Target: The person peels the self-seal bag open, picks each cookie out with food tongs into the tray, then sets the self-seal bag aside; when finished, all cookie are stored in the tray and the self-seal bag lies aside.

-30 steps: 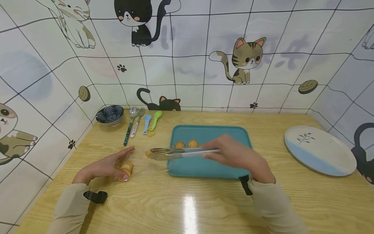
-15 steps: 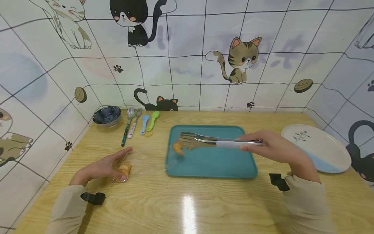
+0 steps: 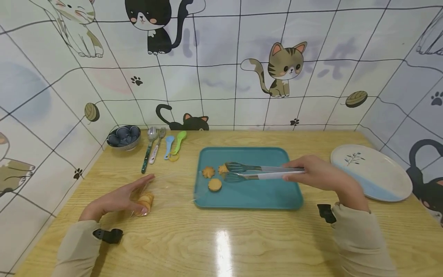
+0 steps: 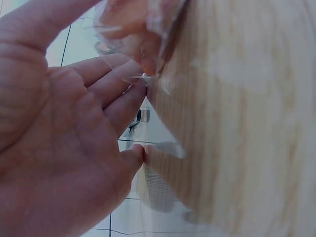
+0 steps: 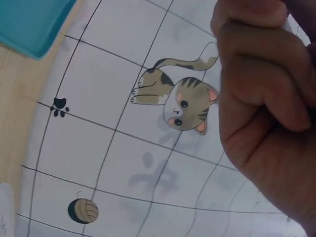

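Note:
My left hand holds a clear plastic bag against the table at the left, its thumb on the part with several round cookies. In the left wrist view the fingers lie along the crinkled bag. My right hand grips a pair of metal tongs with pale handles, tips spread and nothing between them. Below and around the tips lies a teal tray. Three cookies rest on its left part: a scalloped one, a round one, and another scalloped one partly behind the tongs.
A white and blue oval plate stands at the right. Back left are a dark patterned bowl, a metal spoon, a fork, a blue spoon and a green spoon. Cat-print walls enclose the table.
The tongs carried a cookie from beside the bag to the tray and let it go there. My right hand has moved right. The left hand stays on the bag.

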{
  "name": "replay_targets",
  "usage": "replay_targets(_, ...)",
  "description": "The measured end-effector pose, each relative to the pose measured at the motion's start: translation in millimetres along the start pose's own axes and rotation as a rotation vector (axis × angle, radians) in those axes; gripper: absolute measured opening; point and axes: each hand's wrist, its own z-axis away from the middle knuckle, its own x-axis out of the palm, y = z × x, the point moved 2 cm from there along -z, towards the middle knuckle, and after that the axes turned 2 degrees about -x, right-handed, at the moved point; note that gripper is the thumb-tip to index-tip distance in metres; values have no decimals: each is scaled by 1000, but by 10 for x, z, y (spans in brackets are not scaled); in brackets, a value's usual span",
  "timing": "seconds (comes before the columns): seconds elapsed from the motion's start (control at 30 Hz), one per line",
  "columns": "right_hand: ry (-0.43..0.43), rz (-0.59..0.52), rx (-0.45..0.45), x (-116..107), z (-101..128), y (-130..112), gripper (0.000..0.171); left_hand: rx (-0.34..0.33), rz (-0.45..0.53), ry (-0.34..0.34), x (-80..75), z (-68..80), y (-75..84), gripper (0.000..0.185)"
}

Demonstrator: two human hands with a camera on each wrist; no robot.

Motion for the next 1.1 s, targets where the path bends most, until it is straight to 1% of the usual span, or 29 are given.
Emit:
replay_targets(0.1,-8,26,-14,21,-2,-92,43,-4,-4,-1,3,-11,7,102)
replay_targets(0.23,-3,57,-45,50,0,-241,40,-9,-7,-3,7,-25,26,101)
replay_targets(0.4,-3,114,-81,152,-97,-381,38,-20,1,-6,11,-21,33,101)
replay_targets(0.5,1,143,-72,209,-147,-418,37,-22,5,-5,13,-13,27,101)
replay_targets(0.63,1,150,-41,249,-168,-431,35,-10,4,-3,18,-11,14,100)
replay_targets(0.73,-4,141,-38,249,-170,-427,35,-5,-1,1,16,-12,3,100)
replay_targets(0.87,-12,125,-61,234,-171,-378,35,-11,7,6,2,-8,-8,101)
replay_targets(1.1,-50,46,-91,206,-192,-222,32,-6,37,4,-9,-11,-30,101)
